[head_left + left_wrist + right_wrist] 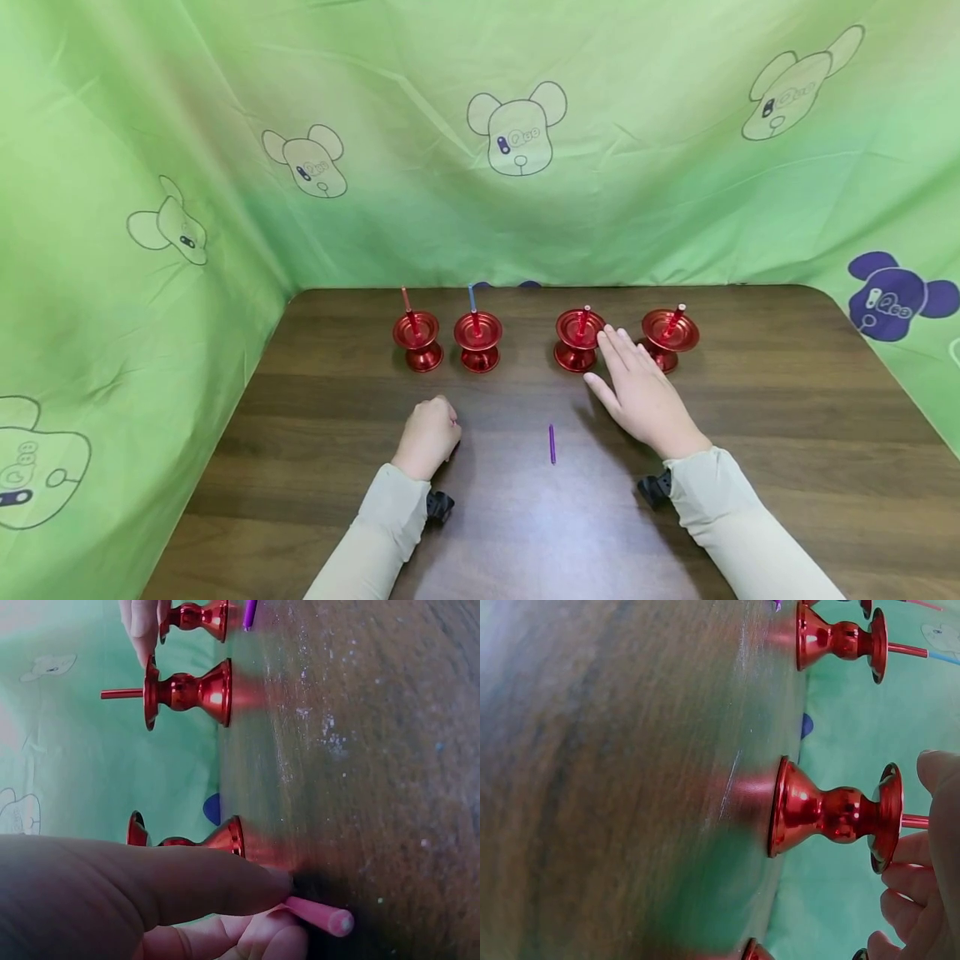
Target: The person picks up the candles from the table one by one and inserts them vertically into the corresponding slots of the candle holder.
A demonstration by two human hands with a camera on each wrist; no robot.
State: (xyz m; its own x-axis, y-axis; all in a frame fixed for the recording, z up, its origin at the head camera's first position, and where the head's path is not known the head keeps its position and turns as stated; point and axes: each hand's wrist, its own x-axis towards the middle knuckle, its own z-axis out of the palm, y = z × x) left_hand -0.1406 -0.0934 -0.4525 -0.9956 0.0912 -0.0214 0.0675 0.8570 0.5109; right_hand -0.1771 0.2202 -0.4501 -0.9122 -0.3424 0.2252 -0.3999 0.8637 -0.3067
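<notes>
Low over the table, my left hand (429, 437) pinches a thin pink candle (322, 915) between thumb and fingers; its end pokes out past the fingertips in the left wrist view. My right hand (647, 396) reaches forward with fingers extended, fingertips at the rim of the third red candle holder (576, 357) from the left. That holder has a bare red tube (915, 821) standing in its dish. The fourth holder (670, 333), also with a bare tube, is partly hidden behind the right hand. A purple candle (552, 444) lies on the table between both hands.
At the back left, the first holder (423, 357) carries a reddish candle (405, 297), and the second holder (480, 358) a blue candle (472, 297). The brown wooden table (300, 467) meets a green cloth (420, 225) with bear-head prints behind and at the sides.
</notes>
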